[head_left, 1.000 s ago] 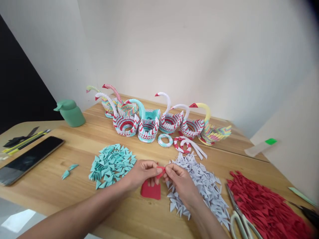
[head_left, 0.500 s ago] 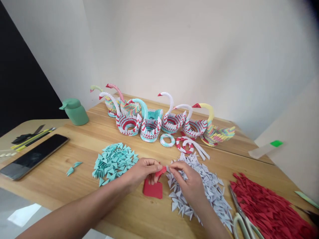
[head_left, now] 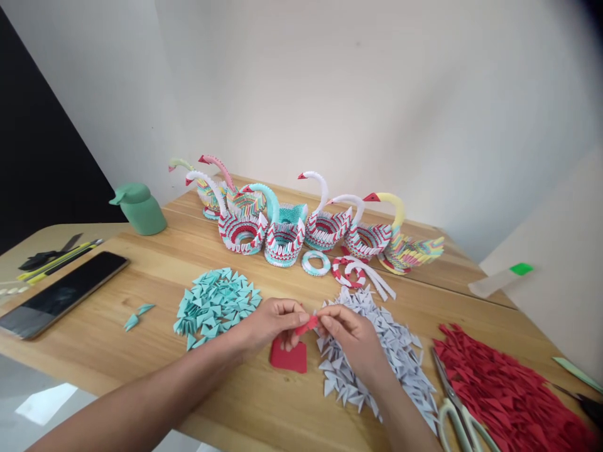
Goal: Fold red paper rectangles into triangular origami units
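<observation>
Between my two hands is a small piece of red paper (head_left: 308, 324), partly covered by the fingers. My left hand (head_left: 279, 321) pinches its left end, and my right hand (head_left: 347, 329) has thumb and forefinger closed at its right end. Just below lies a stack of red paper (head_left: 289, 358) on the table. A heap of white folded paper triangles (head_left: 400, 351) spreads beside and under my right hand. Left of my left hand is a pile of teal folded triangles (head_left: 217, 304).
Several paper swans (head_left: 242, 232) stand in a row at the back, with a teal-and-white ring (head_left: 316, 263) in front. Red triangles (head_left: 504, 383) and scissors (head_left: 455, 402) lie at the right. A phone (head_left: 63, 295) and green jug (head_left: 140, 210) are on the left.
My right hand has moved slightly left, and its fingers now close on the red paper's right end. The left hand keeps its pinch.
</observation>
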Demonstrator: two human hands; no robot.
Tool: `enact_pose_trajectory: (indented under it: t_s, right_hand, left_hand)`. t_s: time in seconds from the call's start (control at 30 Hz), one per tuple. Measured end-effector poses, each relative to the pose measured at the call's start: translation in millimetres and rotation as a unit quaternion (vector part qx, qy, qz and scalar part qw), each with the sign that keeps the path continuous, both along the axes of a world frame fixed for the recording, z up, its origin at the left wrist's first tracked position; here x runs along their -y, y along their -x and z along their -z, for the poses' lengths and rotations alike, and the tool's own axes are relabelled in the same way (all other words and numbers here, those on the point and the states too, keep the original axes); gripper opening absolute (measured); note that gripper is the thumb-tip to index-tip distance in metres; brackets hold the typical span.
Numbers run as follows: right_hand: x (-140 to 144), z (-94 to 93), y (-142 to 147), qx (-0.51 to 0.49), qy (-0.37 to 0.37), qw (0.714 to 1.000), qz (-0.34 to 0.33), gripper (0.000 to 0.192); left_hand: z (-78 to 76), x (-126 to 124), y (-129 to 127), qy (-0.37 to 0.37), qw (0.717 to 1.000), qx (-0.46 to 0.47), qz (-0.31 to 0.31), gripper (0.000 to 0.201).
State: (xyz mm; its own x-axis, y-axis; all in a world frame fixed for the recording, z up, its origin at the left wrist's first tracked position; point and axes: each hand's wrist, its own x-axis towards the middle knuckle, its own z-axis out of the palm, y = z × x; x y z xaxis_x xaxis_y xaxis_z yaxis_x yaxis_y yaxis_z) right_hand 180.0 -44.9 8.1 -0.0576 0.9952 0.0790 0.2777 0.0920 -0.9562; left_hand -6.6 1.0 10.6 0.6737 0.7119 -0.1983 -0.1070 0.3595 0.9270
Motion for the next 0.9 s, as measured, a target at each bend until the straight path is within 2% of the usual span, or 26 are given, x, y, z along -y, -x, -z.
enact_pose_trajectory:
  t_s: [0.1, 0.2, 0.5, 0.9]
  right_hand:
    - [-2.2, 1.7, 2.4, -0.097, 0.074, 0.992, -0.026, 0.032]
    - [-2.1, 1.5, 5.1, -0.126, 0.096, 0.987, -0.031, 0.031]
    - [-1.3, 2.6, 3.6, -0.103, 0.087, 0.990, -0.032, 0.025]
    - [0.4, -3.5, 6.3, -0.001, 0.054, 0.998, -0.017, 0.026]
  left_hand:
    - [-0.7, 0.6, -0.7, -0.014, 1.000, -0.002, 0.000, 0.042]
    - [0.8, 0.8, -1.2, -0.019, 1.000, -0.004, -0.001, 0.042]
    - [3.1, 0.0, -1.2, -0.045, 0.999, -0.025, -0.011, 0.041]
    - [6.0, -0.1, -3.0, -0.087, 0.994, -0.052, -0.027, 0.046]
